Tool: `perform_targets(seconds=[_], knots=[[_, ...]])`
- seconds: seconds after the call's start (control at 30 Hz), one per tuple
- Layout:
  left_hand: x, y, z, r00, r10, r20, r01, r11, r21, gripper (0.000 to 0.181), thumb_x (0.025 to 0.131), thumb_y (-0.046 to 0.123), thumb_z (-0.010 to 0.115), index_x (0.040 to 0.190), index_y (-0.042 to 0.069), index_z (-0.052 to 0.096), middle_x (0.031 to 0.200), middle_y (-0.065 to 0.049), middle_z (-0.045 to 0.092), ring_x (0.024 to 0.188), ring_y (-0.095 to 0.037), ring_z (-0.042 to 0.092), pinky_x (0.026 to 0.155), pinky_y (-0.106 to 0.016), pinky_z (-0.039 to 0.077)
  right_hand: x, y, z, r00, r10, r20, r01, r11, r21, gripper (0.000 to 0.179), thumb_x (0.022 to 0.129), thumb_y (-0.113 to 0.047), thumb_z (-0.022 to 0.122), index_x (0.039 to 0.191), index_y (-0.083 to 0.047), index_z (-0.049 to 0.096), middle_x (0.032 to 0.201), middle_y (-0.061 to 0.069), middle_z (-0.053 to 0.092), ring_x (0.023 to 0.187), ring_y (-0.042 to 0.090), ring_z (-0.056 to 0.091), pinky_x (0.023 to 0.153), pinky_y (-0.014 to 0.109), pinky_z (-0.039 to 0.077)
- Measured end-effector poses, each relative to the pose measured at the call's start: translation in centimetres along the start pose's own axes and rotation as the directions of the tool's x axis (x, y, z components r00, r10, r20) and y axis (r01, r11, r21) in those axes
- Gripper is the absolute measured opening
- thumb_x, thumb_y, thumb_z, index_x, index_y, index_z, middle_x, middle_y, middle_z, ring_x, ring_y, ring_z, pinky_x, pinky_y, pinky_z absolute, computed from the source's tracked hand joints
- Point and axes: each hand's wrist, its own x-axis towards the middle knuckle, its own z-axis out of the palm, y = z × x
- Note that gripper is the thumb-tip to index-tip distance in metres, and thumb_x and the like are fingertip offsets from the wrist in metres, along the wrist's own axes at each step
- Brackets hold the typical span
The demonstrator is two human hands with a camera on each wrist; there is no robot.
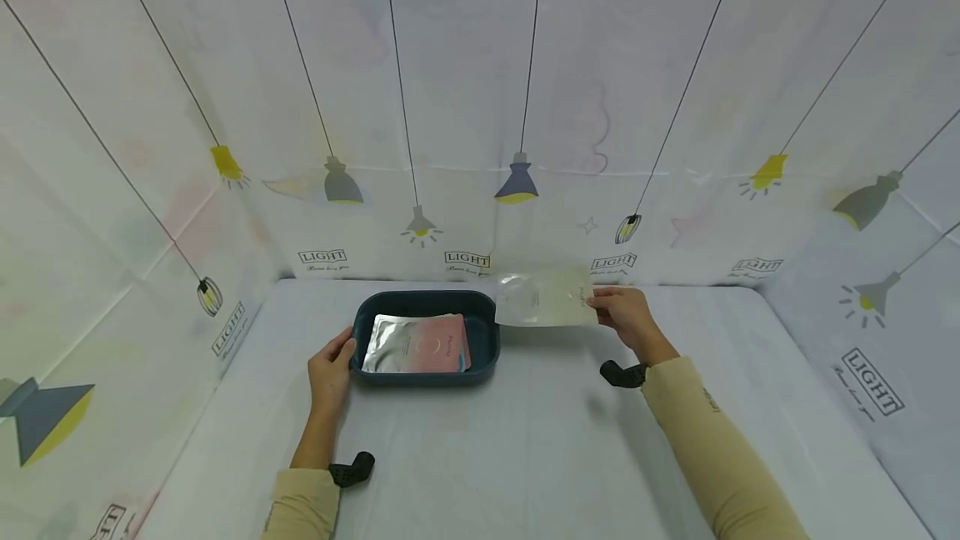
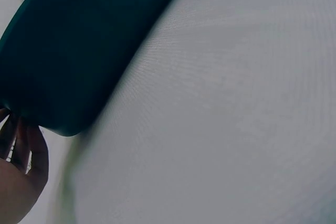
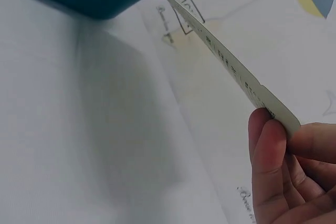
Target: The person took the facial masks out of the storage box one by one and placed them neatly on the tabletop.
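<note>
A dark teal rectangular bin (image 1: 425,379) stands on the white table, left of centre. Inside it lie several face mask packets (image 1: 438,344), the top one silver and pink. At the bin's left end, my left hand (image 1: 330,373) holds the rim; the left wrist view catches its fingers (image 2: 38,153) against the bin's wall. My right hand (image 1: 626,319) pinches a pale cream and silver packet (image 1: 543,298) by its right end between thumb and fingers. That packet is in the air, its far end beside the bin's right rim. Edge-on, the packet (image 3: 226,59) shows in the right wrist view.
A white cloth covers the table (image 1: 480,457). Behind and at both sides hang white sheets (image 1: 465,65) printed with lamps. Black wrist cameras (image 1: 352,470) sit on both wrists, below tan sleeves (image 1: 712,440).
</note>
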Motion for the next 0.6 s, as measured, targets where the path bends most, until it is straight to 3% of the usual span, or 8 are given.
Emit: perform_targets(seconds=[0.3, 0.6], knots=[[-0.1, 0.0, 0.0, 1.0, -0.001, 0.004, 0.001, 1.0, 0.0, 0.034, 0.09, 0.024, 0.055, 0.121, 0.011, 0.058, 0.125, -0.006, 0.058, 0.116, -0.015, 0.051, 0.075, -0.001, 0.039, 0.5, 1.3, -0.7, 0.998, 0.057, -0.025, -0.058, 0.998, -0.023, 0.042, 0.085, -0.009, 0.06, 0.123, 0.005, 0.05, 0.086, -0.004, 0.061, 0.073, 0.008, 0.059, 0.067, 0.022, 0.051], [-0.1, -0.1, 0.1, 1.0, 0.006, -0.007, -0.006, 1.0, -0.009, 0.033, 0.089, 0.025, 0.056, 0.119, 0.011, 0.059, 0.122, -0.006, 0.06, 0.099, 0.003, 0.052, 0.074, -0.001, 0.04, 1.7, 3.4, -1.0, 0.993, 0.106, -0.054, -0.109, 0.993, -0.044, 0.042, 0.085, -0.01, 0.059, 0.124, 0.002, 0.049, 0.099, 0.002, 0.058, 0.081, 0.011, 0.058, 0.074, 0.027, 0.05]])
